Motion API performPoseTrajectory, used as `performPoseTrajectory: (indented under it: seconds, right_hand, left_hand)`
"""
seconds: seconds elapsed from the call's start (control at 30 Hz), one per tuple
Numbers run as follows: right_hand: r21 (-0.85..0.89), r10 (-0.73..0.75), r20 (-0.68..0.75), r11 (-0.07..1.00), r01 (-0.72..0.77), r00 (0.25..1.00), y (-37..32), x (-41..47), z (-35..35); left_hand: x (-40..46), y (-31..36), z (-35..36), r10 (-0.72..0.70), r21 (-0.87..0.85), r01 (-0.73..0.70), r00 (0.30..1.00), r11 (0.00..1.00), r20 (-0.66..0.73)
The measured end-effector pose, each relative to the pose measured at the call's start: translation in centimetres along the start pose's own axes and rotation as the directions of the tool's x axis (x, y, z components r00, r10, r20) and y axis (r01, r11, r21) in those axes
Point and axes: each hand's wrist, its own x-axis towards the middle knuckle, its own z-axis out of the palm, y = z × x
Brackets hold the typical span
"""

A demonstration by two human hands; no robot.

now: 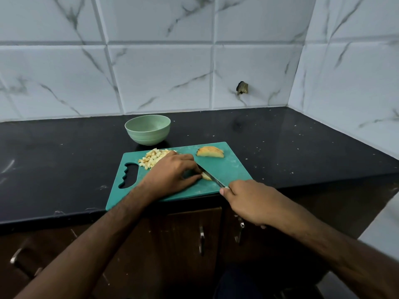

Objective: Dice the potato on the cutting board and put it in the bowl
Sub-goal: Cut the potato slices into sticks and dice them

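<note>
Fingers (190, 167) of left hand (170, 175) curled on potato piece (206, 176), right hand (248, 201) gripping knife (212, 177)

A shiny metal knife blade (210, 176) is seen just ahead of the right hand (248, 201). Beneath it lies a matt, scuffed green plastic cutting board (226, 169); beyond, a matt ribbed bowl (147, 129) on glossy speckled black stone countertop (280, 143), backed by glossy marble-look tiles (162, 72).
</note>
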Motion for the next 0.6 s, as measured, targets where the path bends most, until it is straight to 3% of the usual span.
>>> performPoseTrajectory:
  seconds: [0.17,0.4,0.6]
  right_hand:
    - [-0.120,-0.026,-0.052,0.993,0.019,0.998,-0.48,-0.20,0.59]
    - [-0.093,-0.024,-0.027,0.995,0.021,0.999,0.02,0.37,0.59]
    - [-0.020,-0.013,0.009,1.000,0.013,1.000,0.17,0.29,0.29]
  left_hand:
    - [-0.03,-0.10,0.03,-0.006,-0.017,0.007,1.000,1.000,0.005]
    - [-0.02,-0.19,0.16,0.012,-0.021,-0.012,1.000,1.000,0.005]
    - [-0.11,0.12,-0.17,0.064,0.055,-0.059,0.993,0.997,-0.102]
